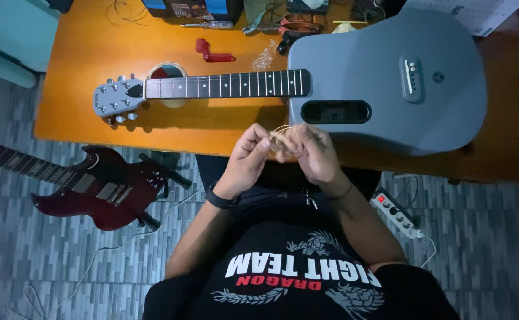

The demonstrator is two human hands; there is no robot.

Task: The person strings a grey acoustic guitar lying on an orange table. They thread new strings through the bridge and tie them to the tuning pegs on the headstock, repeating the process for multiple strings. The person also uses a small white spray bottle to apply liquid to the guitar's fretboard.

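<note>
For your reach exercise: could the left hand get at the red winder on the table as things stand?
Probably not freely: the left hand helps hold a coiled string, and the guitar neck lies between it and the red winder.

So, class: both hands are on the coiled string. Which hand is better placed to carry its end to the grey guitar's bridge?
Probably the right hand. It holds the coiled string just below the grey guitar body, on the bridge side. The left hand is nearer the neck and would have to cross over.
</note>
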